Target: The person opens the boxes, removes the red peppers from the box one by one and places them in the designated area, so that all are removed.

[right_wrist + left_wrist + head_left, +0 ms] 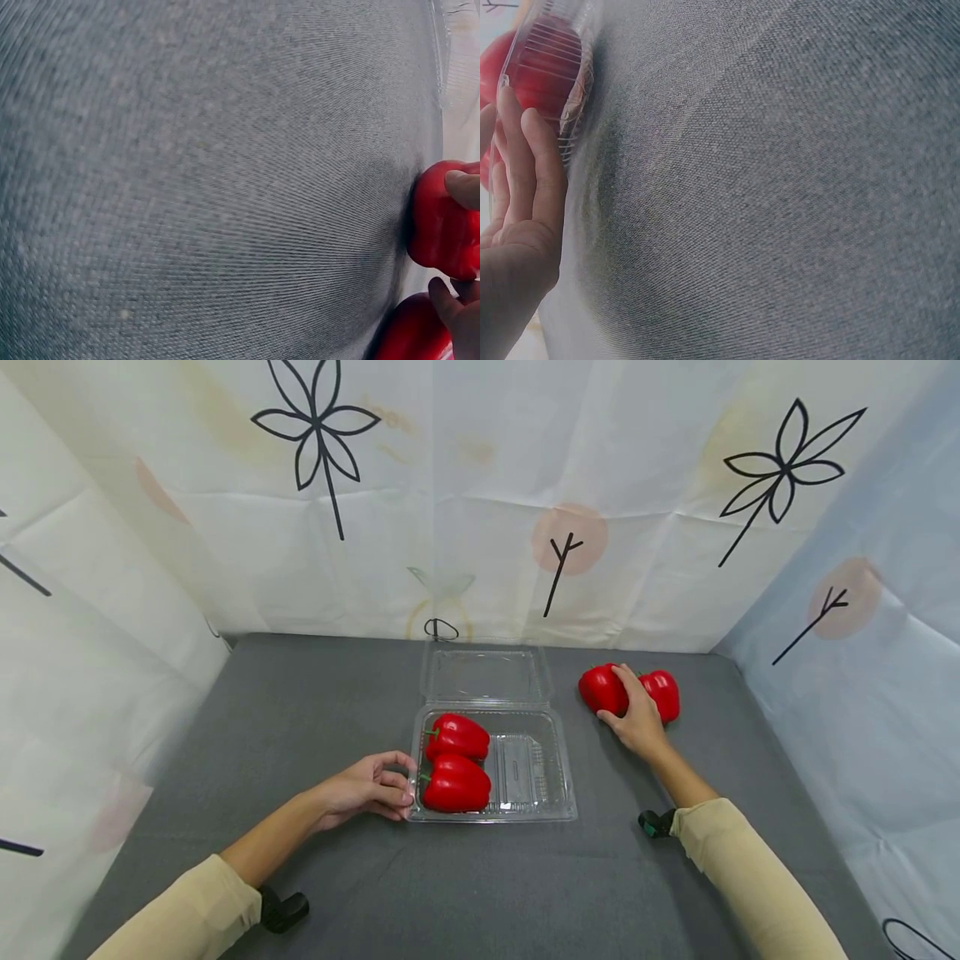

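My right hand (pixel 637 718) grips a red bell pepper (pixel 602 688) at the right of the table. Its thumb lies on the near left side and its fingers reach over the far right side. Close beside that hand sits another red bell pepper (pixel 662 695); the right wrist view shows fingertips between this lower pepper (pixel 414 330) and the gripped pepper (pixel 442 225). At the left rim of a clear plastic clamshell container (pixel 567 777), my left hand (pixel 367 789) touches with its fingertips. Two red bell peppers (pixel 457 737) (pixel 456 783) lie in the container's left half, stems leftward.
The container's transparent lid (pixel 487 675) is folded back toward the rear curtain (pixel 480 568). Grey cloth covers the table (pixel 330 710). Patterned white sheets hang along the back and both sides. Dark wrist straps (pixel 283 912) sit at both sleeve cuffs.
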Demonstrator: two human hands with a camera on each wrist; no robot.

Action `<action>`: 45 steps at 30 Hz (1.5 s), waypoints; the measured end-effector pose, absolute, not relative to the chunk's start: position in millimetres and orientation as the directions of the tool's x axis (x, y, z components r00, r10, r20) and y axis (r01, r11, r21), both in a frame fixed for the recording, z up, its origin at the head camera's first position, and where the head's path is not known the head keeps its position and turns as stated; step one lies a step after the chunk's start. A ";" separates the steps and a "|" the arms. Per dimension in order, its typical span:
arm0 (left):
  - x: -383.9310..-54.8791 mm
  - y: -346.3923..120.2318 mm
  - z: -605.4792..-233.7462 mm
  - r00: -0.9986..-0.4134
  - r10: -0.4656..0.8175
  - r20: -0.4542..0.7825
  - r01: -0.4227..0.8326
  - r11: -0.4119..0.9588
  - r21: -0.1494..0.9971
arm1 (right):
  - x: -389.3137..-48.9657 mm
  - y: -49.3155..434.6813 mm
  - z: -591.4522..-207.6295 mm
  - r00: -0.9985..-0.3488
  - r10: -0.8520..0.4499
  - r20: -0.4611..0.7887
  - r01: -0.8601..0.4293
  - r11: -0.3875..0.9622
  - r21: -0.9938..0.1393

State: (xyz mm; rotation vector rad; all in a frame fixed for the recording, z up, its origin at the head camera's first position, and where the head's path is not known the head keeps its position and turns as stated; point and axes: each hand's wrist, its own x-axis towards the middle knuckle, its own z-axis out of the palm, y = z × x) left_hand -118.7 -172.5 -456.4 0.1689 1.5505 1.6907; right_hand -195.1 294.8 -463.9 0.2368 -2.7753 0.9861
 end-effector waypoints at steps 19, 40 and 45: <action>-116.8 -172.6 -457.2 -0.665 0.627 -0.406 -0.453 0.094 0.887 | -185.1 290.9 -444.5 -0.974 -0.112 0.197 -0.209 0.776 -0.595; -118.0 -173.1 -457.4 -0.664 0.628 -0.405 -0.458 0.087 0.885 | -164.4 227.2 -404.7 -0.905 -0.346 0.246 -0.422 0.670 -0.611; -117.5 -173.4 -457.4 -0.662 0.633 -0.401 -0.457 0.083 0.886 | -153.6 206.6 -399.9 -0.872 -0.429 0.235 -0.472 0.614 -0.633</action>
